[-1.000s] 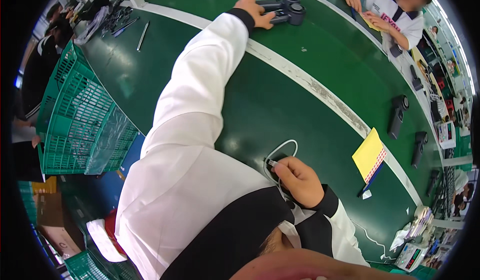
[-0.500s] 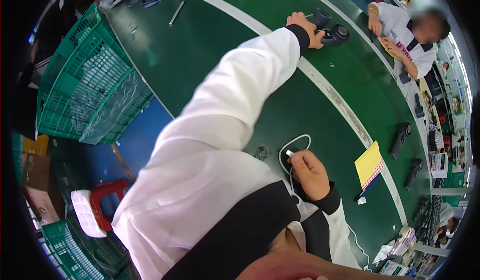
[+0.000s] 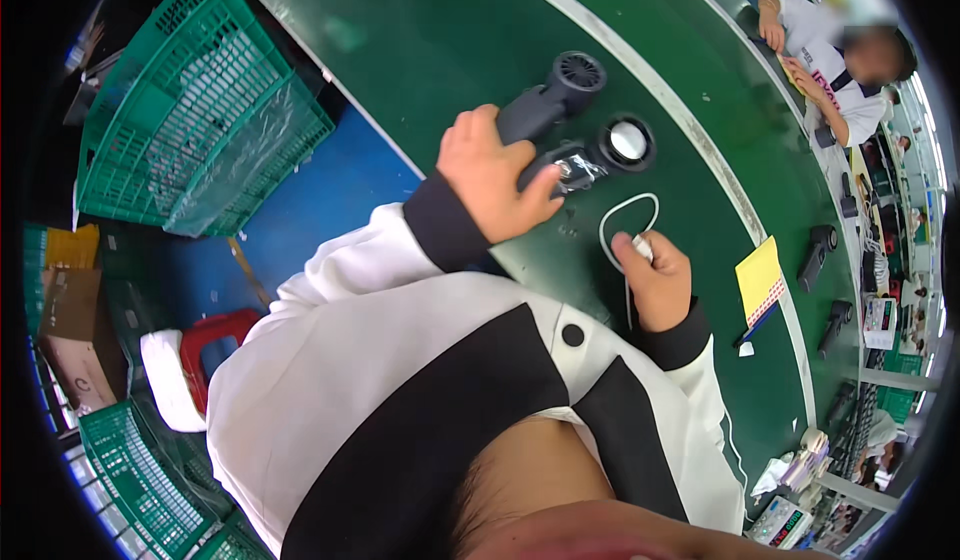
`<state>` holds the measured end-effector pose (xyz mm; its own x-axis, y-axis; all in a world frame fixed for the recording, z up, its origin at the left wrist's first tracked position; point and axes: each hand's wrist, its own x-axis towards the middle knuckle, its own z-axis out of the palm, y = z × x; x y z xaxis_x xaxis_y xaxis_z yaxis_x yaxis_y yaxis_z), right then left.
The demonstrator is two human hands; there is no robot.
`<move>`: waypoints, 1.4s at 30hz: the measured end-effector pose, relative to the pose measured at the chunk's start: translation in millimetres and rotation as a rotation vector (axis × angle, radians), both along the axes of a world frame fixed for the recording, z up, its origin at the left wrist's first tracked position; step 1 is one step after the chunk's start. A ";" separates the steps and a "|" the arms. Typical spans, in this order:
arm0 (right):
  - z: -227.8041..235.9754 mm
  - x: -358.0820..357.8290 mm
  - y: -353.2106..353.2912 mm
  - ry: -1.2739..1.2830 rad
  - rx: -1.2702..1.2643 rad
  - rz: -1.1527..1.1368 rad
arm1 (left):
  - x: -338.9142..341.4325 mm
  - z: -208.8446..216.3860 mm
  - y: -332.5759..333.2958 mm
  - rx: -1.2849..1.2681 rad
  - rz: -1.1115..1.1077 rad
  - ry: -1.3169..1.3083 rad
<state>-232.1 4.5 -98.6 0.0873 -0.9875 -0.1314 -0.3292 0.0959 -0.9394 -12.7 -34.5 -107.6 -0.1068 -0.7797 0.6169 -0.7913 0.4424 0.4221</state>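
Observation:
My left hand [image 3: 495, 175] is closed about the handle ends of two dark grey handheld fans on the green table. One handheld fan [image 3: 545, 105] points its grille away from me. The other handheld fan [image 3: 628, 143] has a shiny round face and clear film on its handle, between my thumb and fingers. My palm hides the handle ends. To the right, my right hand [image 3: 658, 278] pinches the plug end of a white cable [image 3: 655, 198]. The cable loops beside the fans and runs down past my wrist.
A green plastic crate [image 3: 190, 110] stands left of the table edge. A yellow paper pad [image 3: 760, 278] lies to the right. Further right are more handheld fans [image 3: 818, 257] and a meter with a display [image 3: 782, 522]. Across the table sits a co-worker [image 3: 835, 70].
My left hand has come back from the far side of the table, bringing the two handheld fans close to me. My right hand, with the cable, has moved slightly up and right.

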 end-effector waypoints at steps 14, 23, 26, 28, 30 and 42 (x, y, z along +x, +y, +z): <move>0.8 10.5 -6.1 0.225 -0.070 -0.102 | -43.0 5.5 -5.1 0.334 0.010 0.202; 12.3 -8.2 -22.5 0.079 0.272 -0.080 | -49.9 2.1 -22.8 0.795 -0.197 0.396; 9.6 -9.7 -22.5 -0.343 0.376 -0.091 | -50.2 1.1 -18.3 0.741 -0.469 0.723; 4.3 -8.1 -21.5 -0.654 0.337 -0.040 | -50.7 2.6 -13.8 0.743 -0.672 0.991; 0.1 -8.7 -19.8 -0.862 0.320 -0.118 | -51.0 4.7 -9.3 0.903 -0.852 1.233; 13.1 -20.2 -9.0 -0.749 0.143 0.049 | -46.7 4.1 -14.0 0.868 -1.073 1.375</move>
<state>-252.3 -4.5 -85.5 0.2463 -0.9582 -0.1459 0.3842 0.2347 -0.8929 -59.4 -48.5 -103.5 -0.5268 -0.8191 0.2269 0.6287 -0.1959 0.7526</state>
